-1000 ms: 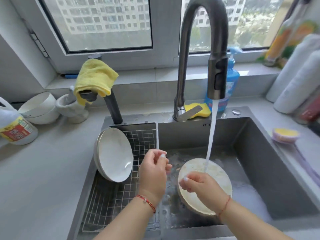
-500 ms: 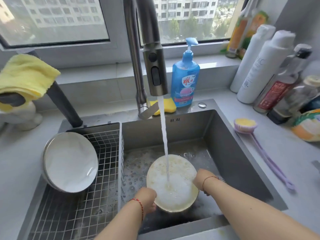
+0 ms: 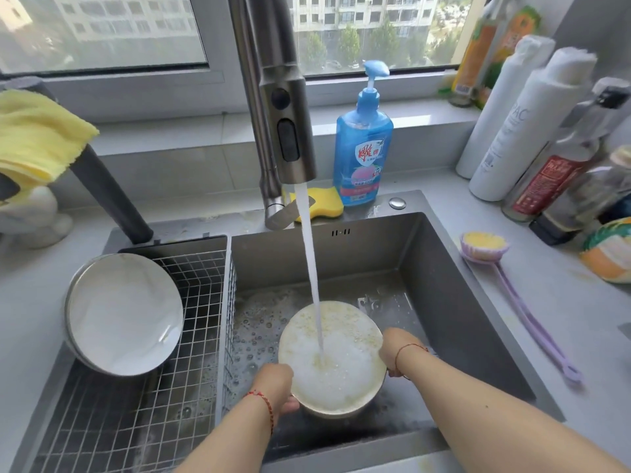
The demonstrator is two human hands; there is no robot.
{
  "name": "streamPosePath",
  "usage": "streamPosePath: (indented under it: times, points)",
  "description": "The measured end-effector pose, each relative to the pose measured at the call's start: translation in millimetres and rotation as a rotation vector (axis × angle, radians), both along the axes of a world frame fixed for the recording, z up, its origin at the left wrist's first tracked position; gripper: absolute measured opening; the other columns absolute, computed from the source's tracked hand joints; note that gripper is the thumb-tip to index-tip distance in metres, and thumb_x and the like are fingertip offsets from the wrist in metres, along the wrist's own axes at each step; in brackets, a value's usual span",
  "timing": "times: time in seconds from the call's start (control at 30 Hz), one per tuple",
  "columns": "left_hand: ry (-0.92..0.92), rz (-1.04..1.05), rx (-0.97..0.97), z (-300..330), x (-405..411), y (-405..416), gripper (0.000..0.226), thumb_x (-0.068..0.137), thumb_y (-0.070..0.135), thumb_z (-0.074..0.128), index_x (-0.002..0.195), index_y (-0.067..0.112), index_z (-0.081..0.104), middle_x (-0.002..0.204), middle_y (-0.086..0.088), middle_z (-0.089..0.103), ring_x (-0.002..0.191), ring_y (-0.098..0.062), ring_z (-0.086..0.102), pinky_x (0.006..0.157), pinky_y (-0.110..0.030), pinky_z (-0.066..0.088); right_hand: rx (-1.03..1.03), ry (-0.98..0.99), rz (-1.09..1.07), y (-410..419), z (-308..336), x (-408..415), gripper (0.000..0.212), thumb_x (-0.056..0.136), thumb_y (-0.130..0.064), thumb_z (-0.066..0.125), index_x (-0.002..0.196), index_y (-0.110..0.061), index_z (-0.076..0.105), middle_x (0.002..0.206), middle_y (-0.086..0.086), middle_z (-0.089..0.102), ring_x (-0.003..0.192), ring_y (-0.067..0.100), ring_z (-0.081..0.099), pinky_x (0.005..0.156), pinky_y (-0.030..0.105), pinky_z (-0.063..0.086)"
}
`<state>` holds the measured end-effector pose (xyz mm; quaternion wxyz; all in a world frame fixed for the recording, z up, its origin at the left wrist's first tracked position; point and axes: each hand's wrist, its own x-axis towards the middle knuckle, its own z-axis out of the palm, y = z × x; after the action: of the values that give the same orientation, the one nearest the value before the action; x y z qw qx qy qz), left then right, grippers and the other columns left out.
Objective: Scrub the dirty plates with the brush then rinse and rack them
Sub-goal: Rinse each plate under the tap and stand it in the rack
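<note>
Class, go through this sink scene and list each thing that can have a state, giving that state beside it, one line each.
Tap: running onto the plate.
Plate: sudsy, held under the stream.
Left hand: holds the plate's near-left rim.
Right hand: holds the plate's right rim.
Racked plate: clean, leaning in the rack.
Brush: lying unused on the counter.
Sink: foamy bottom.

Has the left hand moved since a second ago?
Yes. The left hand dropped from above the rack's edge to the near-left rim of the plate under the stream.
</note>
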<state>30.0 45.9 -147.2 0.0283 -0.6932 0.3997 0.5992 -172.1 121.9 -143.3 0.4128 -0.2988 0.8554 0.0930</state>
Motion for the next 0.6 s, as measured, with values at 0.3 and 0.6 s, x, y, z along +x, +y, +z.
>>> streamPosePath:
  times: [0.3,0.6]
  points:
    - [0.047,0.054,-0.017,16,4,7,0.016,0.102,0.008,0.041,0.103,-0.004,0.052,0.073,-0.014,0.053,0.060,-0.022,0.054,0.042,-0.025,0.051,-0.409,-0.335,-0.483,19,22,-9,0.022,0.080,0.007,0.050,0.071,-0.011,0.041,0.078,0.014,0.057,0.075,0.038,0.068,0.065,0.050,0.059]
    - [0.320,0.175,0.120,26,17,17,0.024,0.104,0.017,0.044,0.115,0.001,0.057,0.092,-0.020,0.071,0.082,-0.032,0.066,0.053,-0.035,0.056,-0.533,-0.400,-0.556,41,47,-5,0.032,0.079,0.013,0.049,0.066,-0.012,0.034,0.070,0.012,0.046,0.067,0.034,0.058,0.063,0.050,0.059]
